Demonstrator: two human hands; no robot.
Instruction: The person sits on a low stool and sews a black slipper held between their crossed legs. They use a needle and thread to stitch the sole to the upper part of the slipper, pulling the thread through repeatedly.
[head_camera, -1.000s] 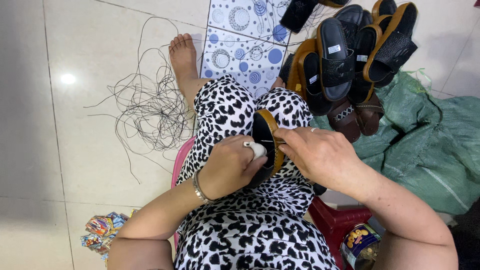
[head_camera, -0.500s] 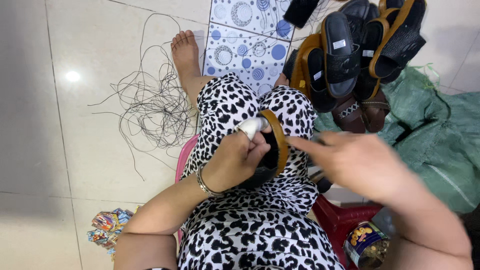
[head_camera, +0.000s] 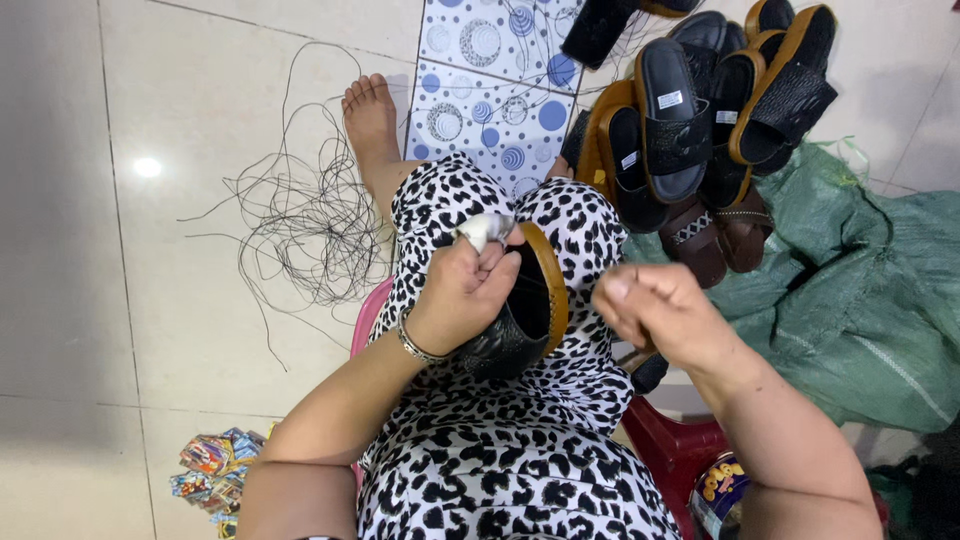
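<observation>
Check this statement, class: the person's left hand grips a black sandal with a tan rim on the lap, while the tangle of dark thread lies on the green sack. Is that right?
Not quite. The head view shows the left hand gripping the black sandal on the lap, but the tangle of dark thread lies on the tiled floor, not on the green sack.

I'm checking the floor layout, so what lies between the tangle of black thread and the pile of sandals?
In the head view, the person's bare foot and a blue-patterned tile lie between the black thread and the sandals.
</observation>
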